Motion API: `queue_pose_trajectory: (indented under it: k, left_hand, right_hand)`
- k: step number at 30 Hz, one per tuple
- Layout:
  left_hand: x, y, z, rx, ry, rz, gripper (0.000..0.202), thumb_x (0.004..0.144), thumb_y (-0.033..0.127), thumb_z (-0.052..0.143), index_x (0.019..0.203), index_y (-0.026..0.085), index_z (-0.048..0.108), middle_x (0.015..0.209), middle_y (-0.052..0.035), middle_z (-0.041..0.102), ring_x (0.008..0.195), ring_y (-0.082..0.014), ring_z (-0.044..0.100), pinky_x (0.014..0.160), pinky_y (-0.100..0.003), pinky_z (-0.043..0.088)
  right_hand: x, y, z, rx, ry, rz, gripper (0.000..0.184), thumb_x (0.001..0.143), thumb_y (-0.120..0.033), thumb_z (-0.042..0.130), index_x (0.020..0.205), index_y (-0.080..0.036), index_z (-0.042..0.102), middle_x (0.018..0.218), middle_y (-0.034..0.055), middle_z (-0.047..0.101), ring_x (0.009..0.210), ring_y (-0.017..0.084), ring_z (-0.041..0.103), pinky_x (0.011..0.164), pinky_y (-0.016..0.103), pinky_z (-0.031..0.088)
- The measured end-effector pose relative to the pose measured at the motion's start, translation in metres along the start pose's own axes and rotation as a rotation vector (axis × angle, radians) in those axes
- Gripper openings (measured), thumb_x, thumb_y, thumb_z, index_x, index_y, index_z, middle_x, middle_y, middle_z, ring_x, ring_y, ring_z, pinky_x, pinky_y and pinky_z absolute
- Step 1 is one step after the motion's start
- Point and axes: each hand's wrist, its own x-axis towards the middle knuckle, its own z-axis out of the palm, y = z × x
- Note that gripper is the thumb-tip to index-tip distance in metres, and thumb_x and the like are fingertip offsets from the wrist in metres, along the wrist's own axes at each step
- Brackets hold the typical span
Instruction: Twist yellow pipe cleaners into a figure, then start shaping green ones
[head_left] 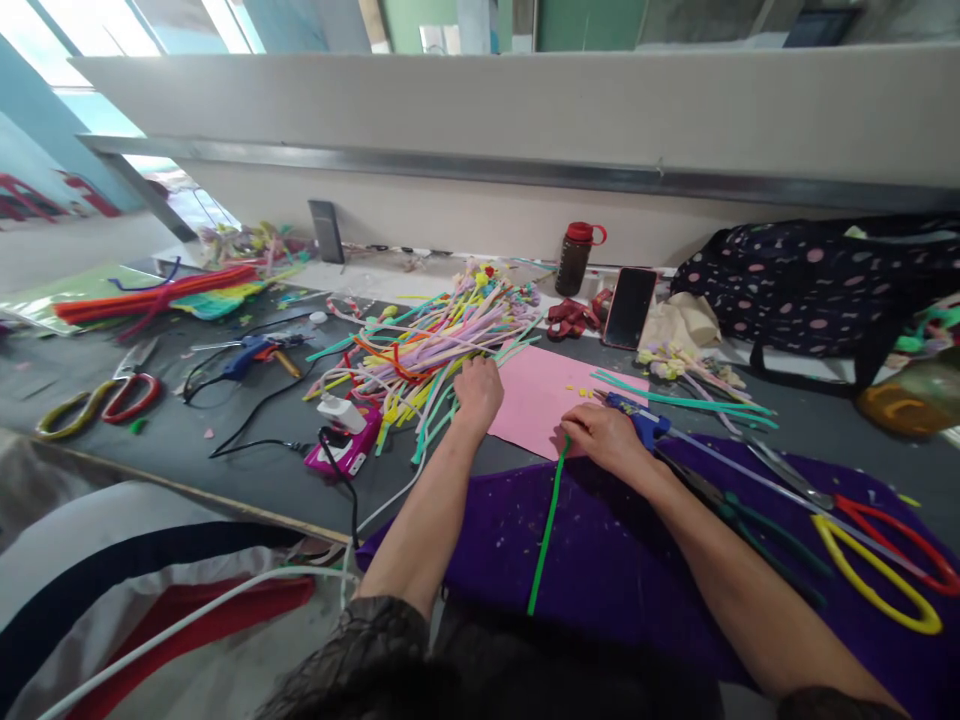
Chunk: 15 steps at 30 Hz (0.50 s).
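Observation:
My right hand pinches the upper end of a green pipe cleaner, which hangs down over the purple cloth. My left hand reaches to the near right edge of a heap of colourful pipe cleaners. Its fingers are curled closed, and what they grip, if anything, is hidden. Between and beyond my hands lies a pink sheet with small yellow bits on it. A blue glue gun rests just beside my right hand, close to several teal pipe cleaners.
On the right lie pliers and red-and-yellow scissors. A phone, a bottle and a dotted bag stand behind. Leftward are a magenta power strip, cords, another glue gun and scissors.

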Motion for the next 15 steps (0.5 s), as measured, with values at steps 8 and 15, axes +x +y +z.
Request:
queue_pose_trajectory:
  k: [8,15]
  left_hand:
    - [0.010,-0.008,0.017,-0.010,0.057,0.027,0.028,0.083,0.025,0.036,0.093,0.018,0.062,0.096,-0.0110,0.056,0.092,-0.0253,0.051,0.072,-0.036,0.043]
    - [0.005,-0.004,0.006,0.029,0.062,0.032,0.034,0.084,0.018,0.029,0.096,0.013,0.060,0.099,-0.0147,0.057,0.098,-0.0255,0.049,0.074,-0.034,0.042]
  right_hand:
    - [0.000,0.004,0.002,-0.013,0.010,0.012,0.021,0.083,-0.027,0.045,0.080,-0.019,0.064,0.081,0.0041,0.065,0.076,0.014,0.057,0.067,0.023,0.038]
    - [0.000,-0.005,0.006,-0.023,-0.035,-0.010,0.022,0.085,-0.025,0.043,0.082,-0.019,0.064,0.082,0.0036,0.065,0.075,0.013,0.057,0.067,0.022,0.038]
